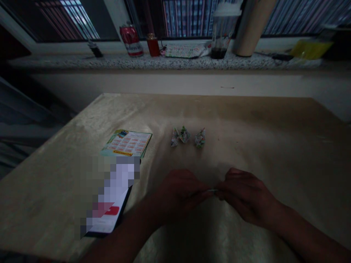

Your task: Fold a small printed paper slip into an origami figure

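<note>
My left hand and my right hand meet over the near middle of the table, both closed in a pinch. Between their fingertips shows the pale edge of a small thin piece of folded paper; the fingers hide most of it. Beyond my hands stand three small folded paper figures with a printed pattern: a left one, a middle one close beside it, and a right one a little apart. Neither hand touches them.
A lit phone, partly blurred out, lies left of my left forearm. Past it are printed calendar cards on the covered table. The windowsill holds a red can, a red bottle and a lidded cup.
</note>
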A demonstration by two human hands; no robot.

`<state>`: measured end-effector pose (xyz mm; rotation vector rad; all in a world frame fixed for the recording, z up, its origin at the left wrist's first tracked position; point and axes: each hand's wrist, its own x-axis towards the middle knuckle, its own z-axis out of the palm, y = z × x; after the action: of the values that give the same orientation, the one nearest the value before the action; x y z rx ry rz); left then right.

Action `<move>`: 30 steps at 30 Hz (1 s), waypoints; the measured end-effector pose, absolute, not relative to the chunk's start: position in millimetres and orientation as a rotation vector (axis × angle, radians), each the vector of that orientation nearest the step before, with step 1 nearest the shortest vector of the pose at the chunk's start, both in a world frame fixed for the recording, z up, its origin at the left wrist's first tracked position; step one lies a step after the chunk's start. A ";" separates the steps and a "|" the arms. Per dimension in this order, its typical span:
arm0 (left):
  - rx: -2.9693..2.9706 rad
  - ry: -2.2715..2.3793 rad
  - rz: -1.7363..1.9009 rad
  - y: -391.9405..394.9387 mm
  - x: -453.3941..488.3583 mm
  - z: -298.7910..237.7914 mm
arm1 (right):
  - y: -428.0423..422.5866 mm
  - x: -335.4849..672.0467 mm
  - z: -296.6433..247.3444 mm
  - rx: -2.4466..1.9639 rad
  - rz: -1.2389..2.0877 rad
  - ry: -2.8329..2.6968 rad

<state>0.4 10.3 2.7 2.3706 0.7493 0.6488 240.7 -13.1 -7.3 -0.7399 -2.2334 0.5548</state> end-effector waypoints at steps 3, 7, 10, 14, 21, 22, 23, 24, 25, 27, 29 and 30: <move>2.367 0.755 0.578 7.9 1.4 3.6 | -12.8 242.0 -3.8 -0.736 0.608 -2.258; 2.363 0.778 0.519 5.3 2.8 2.3 | -13.6 242.2 0.2 -0.741 0.622 -2.281; 2.313 0.779 0.524 4.9 2.6 2.4 | -14.5 241.6 0.6 -0.760 0.607 -2.292; 2.215 0.795 0.581 4.6 4.3 6.8 | -14.5 241.4 0.2 -0.776 0.618 -2.292; 1.948 0.964 0.576 3.6 9.1 12.5 | -14.5 240.6 3.5 -0.793 0.592 -2.246; 1.865 1.031 0.580 4.0 9.7 12.4 | -14.6 240.4 3.6 -0.795 0.602 -2.230; 1.783 1.095 0.581 4.6 10.4 12.1 | -14.6 240.2 3.5 -0.801 0.613 -2.213; 1.706 1.145 0.581 5.2 11.1 11.8 | -14.5 240.1 3.2 -0.811 0.621 -2.192; 1.640 1.175 0.582 5.9 11.7 11.7 | -14.5 240.1 2.8 -0.825 0.627 -2.171; 1.537 1.195 0.586 7.6 12.2 11.9 | -14.2 240.6 2.1 -0.848 0.635 -2.139; 1.471 1.193 0.578 9.8 11.2 12.9 | -13.6 241.8 1.8 -0.861 0.637 -2.128; 1.458 1.180 0.561 11.2 10.1 13.6 | -13.1 242.5 1.9 -0.865 0.640 -2.127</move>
<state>10.1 11.2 13.6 1.4578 1.1800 0.5605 242.5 -13.1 1.9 -0.8648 -2.1269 0.6396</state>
